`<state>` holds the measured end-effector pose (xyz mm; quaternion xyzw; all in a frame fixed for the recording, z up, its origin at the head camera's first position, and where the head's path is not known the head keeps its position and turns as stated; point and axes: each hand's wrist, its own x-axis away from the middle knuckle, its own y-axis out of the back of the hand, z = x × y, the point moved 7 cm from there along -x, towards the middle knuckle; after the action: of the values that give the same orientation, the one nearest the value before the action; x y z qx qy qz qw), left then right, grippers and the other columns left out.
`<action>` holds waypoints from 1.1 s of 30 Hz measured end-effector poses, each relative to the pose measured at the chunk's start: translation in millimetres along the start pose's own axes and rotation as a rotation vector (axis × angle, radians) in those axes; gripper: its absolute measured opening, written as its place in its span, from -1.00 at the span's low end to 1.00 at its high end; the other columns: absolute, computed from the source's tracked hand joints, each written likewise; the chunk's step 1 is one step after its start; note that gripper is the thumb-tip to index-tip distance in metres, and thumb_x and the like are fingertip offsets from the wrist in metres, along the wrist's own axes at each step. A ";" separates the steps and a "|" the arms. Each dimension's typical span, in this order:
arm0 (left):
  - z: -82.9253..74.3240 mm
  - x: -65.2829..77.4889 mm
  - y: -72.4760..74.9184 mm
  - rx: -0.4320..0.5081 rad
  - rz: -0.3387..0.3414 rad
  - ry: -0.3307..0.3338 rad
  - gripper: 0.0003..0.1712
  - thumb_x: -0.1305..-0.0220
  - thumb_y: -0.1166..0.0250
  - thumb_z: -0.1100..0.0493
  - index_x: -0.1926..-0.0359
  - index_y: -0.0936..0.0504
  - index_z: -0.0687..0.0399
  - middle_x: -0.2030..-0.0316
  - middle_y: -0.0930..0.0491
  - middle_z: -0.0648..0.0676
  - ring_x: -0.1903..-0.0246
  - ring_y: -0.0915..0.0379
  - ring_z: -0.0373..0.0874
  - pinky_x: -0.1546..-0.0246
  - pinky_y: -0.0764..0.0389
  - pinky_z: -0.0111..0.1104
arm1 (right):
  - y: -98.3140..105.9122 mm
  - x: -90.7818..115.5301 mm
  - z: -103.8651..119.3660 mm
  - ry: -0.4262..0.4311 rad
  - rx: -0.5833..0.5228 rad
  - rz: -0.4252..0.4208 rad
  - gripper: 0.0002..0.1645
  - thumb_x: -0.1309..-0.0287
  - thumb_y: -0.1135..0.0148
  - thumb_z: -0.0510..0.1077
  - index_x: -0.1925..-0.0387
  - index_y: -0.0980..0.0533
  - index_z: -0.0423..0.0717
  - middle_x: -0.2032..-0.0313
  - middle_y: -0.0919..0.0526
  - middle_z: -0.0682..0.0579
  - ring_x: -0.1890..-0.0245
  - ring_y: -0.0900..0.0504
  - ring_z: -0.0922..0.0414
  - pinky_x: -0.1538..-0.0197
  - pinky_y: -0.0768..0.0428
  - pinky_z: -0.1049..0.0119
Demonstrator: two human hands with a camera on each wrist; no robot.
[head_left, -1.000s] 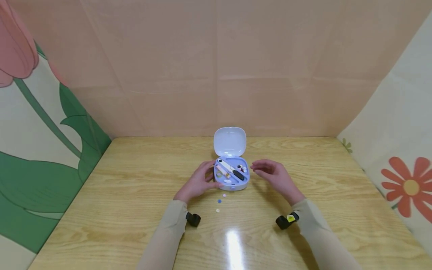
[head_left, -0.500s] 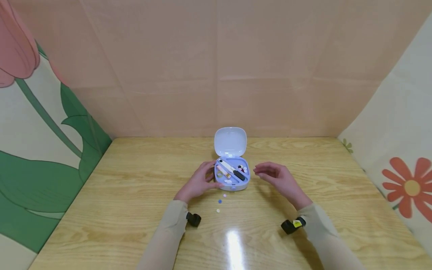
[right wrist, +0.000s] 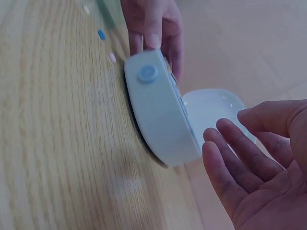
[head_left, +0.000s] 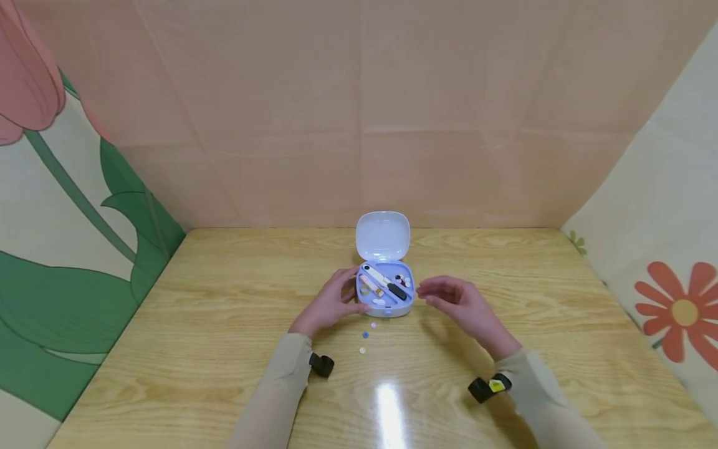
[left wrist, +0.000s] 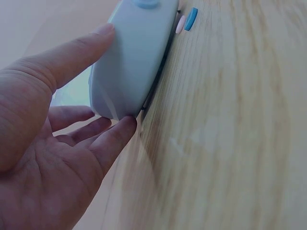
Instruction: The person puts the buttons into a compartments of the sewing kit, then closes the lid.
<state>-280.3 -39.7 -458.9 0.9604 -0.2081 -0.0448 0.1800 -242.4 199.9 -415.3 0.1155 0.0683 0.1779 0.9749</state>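
A small lilac-blue sewing box (head_left: 400,310) stands on the table with its lid (head_left: 383,236) raised at the back. My left hand (head_left: 330,304) grips its left end, thumb on the front wall and fingertips against the side in the left wrist view. Inside lie a white tool with a black end (head_left: 397,291), a pink-and-gold piece (head_left: 371,285), a white piece (head_left: 378,302) and several small buttons (head_left: 406,282). Just off the right side is my right hand (head_left: 460,304), fingers loosely bent, holding nothing; its palm shows bare in the right wrist view.
In front of the box, three loose buttons lie on the wooden table (head_left: 224,349): a pink button (head_left: 373,325), a blue button (head_left: 366,335) and a whitish button (head_left: 362,350). A plain backdrop (head_left: 359,125) rises behind the table.
The right hand first drew slightly away from the box, then came back close to its right side, lower than before. The left hand and the box stay put.
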 end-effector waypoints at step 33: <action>-4.6 1.9 -1.6 0.064 0.006 -0.047 0.01 -0.03 -0.46 0.30 -0.44 -0.11 0.16 -0.29 -0.18 0.17 -0.32 -0.13 0.07 -0.30 -0.32 -0.22 | -60.2 10.9 1.3 0.036 -0.111 0.177 -0.68 -0.20 -0.13 -0.45 -0.01 -0.44 -0.43 0.02 -0.52 -0.42 -0.02 -0.48 -0.36 -0.10 -0.58 0.08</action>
<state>-277.2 -37.6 -455.2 0.9638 -0.2163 -0.0601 0.1442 -212.1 148.9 -430.1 0.0636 0.0655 0.2690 0.9588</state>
